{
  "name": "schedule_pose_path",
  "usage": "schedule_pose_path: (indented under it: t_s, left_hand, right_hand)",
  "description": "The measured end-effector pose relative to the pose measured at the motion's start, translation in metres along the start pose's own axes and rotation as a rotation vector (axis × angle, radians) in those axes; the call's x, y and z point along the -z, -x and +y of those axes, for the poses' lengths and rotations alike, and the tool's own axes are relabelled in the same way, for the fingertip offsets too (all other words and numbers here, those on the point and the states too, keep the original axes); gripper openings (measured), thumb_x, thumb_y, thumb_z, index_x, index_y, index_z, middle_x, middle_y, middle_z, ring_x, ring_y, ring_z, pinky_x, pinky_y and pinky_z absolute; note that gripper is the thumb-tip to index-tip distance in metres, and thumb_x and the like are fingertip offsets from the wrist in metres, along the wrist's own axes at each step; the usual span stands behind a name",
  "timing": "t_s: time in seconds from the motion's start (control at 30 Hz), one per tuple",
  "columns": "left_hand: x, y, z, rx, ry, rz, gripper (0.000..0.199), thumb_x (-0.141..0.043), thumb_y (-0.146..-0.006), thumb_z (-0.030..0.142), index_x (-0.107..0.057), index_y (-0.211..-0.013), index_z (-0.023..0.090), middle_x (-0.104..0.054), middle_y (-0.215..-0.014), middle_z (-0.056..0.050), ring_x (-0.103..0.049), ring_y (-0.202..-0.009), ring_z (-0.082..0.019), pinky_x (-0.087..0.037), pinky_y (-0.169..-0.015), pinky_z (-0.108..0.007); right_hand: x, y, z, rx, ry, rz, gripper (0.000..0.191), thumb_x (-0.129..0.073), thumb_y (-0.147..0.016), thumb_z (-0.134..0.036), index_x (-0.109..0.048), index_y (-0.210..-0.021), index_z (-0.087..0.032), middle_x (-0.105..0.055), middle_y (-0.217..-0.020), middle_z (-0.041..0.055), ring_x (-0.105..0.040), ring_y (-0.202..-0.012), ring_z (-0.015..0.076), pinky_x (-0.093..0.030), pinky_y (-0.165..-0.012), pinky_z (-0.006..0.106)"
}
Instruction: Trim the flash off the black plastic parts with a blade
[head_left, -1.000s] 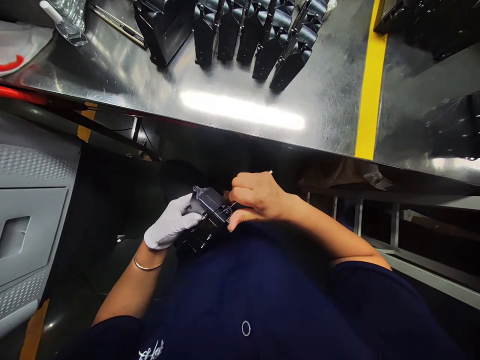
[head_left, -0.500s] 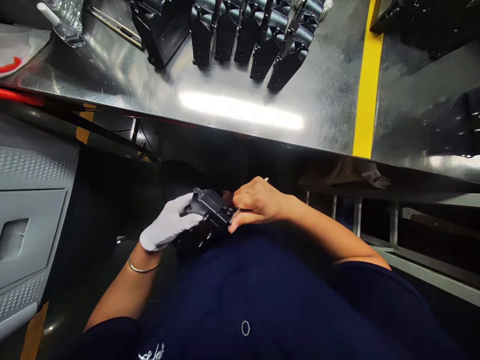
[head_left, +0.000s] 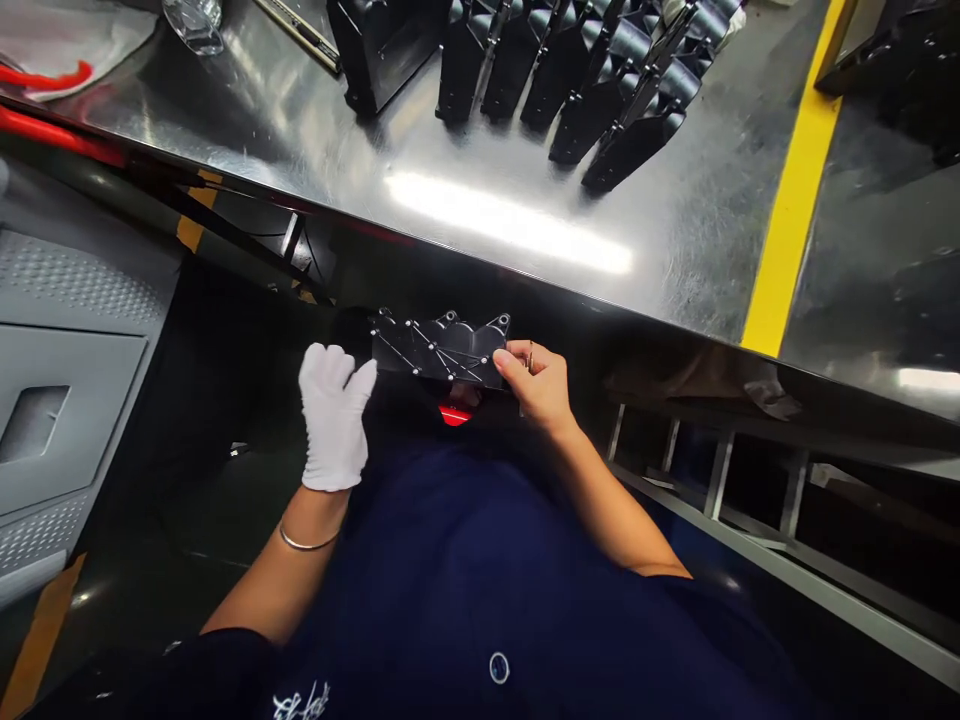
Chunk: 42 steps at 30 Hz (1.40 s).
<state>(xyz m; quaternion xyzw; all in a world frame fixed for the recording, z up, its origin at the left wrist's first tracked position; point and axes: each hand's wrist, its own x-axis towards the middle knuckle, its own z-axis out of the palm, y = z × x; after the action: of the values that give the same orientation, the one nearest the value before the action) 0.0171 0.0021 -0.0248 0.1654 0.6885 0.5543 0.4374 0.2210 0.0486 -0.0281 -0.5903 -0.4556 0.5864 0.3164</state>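
A black housing part (head_left: 439,350), flat-faced with raised ribs, small bright bosses and lug holes along its upper edge, is held level in front of my body. My bare right hand (head_left: 538,385) grips its right end, thumb on the near face. A thin object shows at the right fingers, too small to name. My left hand (head_left: 334,415), in a white glove, is beside the part's left end. Its thumb stands apart from the foreshortened fingers, and the thumb tip is close to the part; I cannot tell whether they touch.
Several similar black housings (head_left: 570,90) stand in a row on the metal bench (head_left: 315,150), beyond its front edge. A yellow strip (head_left: 795,180) crosses the bench. A grey plastic panel (head_left: 67,400) is at left, metal framing (head_left: 720,470) at right. Something red (head_left: 455,413) shows below the held part.
The housing has been turned so its ribbed face shows, and has moved up. My left hand has let go of it; my right hand now holds its right end.
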Motion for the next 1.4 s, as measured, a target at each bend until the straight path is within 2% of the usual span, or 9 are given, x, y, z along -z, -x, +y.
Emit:
schedule_pose_path:
  t_s: [0.07,0.13,0.27,0.43,0.77,0.9,1.13,1.33,1.4]
  left_hand:
    - [-0.005,0.006,-0.001,0.384,0.308,-0.243,0.043,-0.073,-0.078,0.029,-0.058,-0.118,0.023,-0.053,-0.14,-0.009,-0.052,-0.129,-0.021,-0.048,-0.103,-0.037]
    - [-0.014,0.012,0.003,0.573,0.501,-0.352,0.023,-0.062,-0.087,0.027,-0.064,-0.109,0.019,-0.06,-0.133,-0.008,-0.056,-0.125,-0.02,-0.053,-0.098,-0.035]
    - [-0.028,0.018,0.014,0.551,0.598,-0.225,0.018,-0.057,-0.087,0.012,-0.07,-0.099,0.017,-0.069,-0.118,-0.006,-0.066,-0.107,-0.016,-0.058,-0.087,-0.028]
    - [-0.03,0.019,0.022,0.553,0.58,-0.184,0.017,-0.055,-0.092,0.016,-0.071,-0.098,0.017,-0.073,-0.106,-0.005,-0.069,-0.093,-0.013,-0.06,-0.076,-0.022]
    - [-0.023,0.024,0.031,0.684,0.562,-0.184,0.024,-0.054,-0.093,0.017,-0.071,-0.11,0.019,-0.072,-0.108,-0.004,-0.069,-0.091,-0.011,-0.059,-0.083,-0.019]
    - [-0.02,0.022,0.026,0.665,0.528,-0.2,0.027,-0.054,-0.093,0.018,-0.069,-0.115,0.021,-0.071,-0.109,-0.004,-0.069,-0.097,-0.013,-0.06,-0.083,-0.021]
    - [-0.021,0.022,0.023,0.71,0.559,-0.205,0.029,-0.049,-0.094,0.016,-0.067,-0.118,0.018,-0.071,-0.114,-0.005,-0.07,-0.096,-0.012,-0.059,-0.088,-0.025]
    - [-0.007,0.019,0.018,0.742,0.523,-0.334,0.03,-0.052,-0.092,0.017,-0.069,-0.117,0.017,-0.074,-0.102,-0.005,-0.07,-0.1,-0.015,-0.057,-0.091,-0.022]
    - [-0.006,0.018,0.021,0.786,0.532,-0.324,0.031,-0.05,-0.094,0.017,-0.069,-0.117,0.018,-0.075,-0.096,-0.004,-0.072,-0.094,-0.014,-0.057,-0.089,-0.019]
  right_hand:
    - [-0.009,0.004,0.004,-0.035,-0.058,-0.025,0.08,-0.059,-0.066,-0.081,-0.057,-0.089,-0.004,-0.048,-0.065,0.0016,-0.034,-0.055,-0.003,-0.029,-0.051,0.01]
    - [-0.019,0.01,0.007,-0.038,-0.069,-0.094,0.078,-0.057,-0.07,-0.08,-0.056,-0.089,-0.004,-0.047,-0.066,0.001,-0.033,-0.056,-0.0036,-0.03,-0.052,0.009]
    - [-0.026,0.018,0.007,0.031,-0.06,-0.129,0.073,-0.048,-0.082,-0.075,-0.054,-0.108,-0.007,-0.053,-0.083,0.0027,-0.042,-0.067,-0.0029,-0.04,-0.061,0.008]
    - [-0.022,0.022,-0.001,0.094,0.018,-0.179,0.067,-0.048,-0.085,-0.072,-0.055,-0.097,-0.006,-0.049,-0.076,0.0023,-0.041,-0.066,-0.0026,-0.038,-0.061,0.008]
    - [-0.013,0.017,-0.011,0.21,0.045,0.065,0.068,-0.034,-0.094,-0.067,-0.059,-0.123,-0.01,-0.051,-0.083,0.0044,-0.045,-0.067,-0.0018,-0.042,-0.062,0.012]
    - [-0.014,0.021,-0.016,0.353,0.119,0.065,0.061,-0.04,-0.094,-0.062,-0.063,-0.115,-0.01,-0.054,-0.085,0.0062,-0.048,-0.08,0.0015,-0.045,-0.073,0.015]
    - [-0.023,0.021,-0.012,0.291,-0.067,-0.001,0.055,-0.055,-0.085,-0.062,-0.049,-0.084,-0.008,-0.052,-0.081,0.0042,-0.046,-0.066,-0.001,-0.041,-0.059,0.013]
    - [-0.013,0.005,-0.002,0.3,-0.045,0.23,0.059,-0.062,-0.079,-0.064,-0.048,-0.075,-0.007,-0.052,-0.075,0.0037,-0.047,-0.07,-0.0004,-0.043,-0.065,0.013]
    - [-0.01,0.007,-0.003,0.318,-0.058,0.197,0.055,-0.062,-0.081,-0.06,-0.047,-0.074,-0.007,-0.052,-0.075,0.0036,-0.049,-0.071,-0.0004,-0.044,-0.066,0.012]
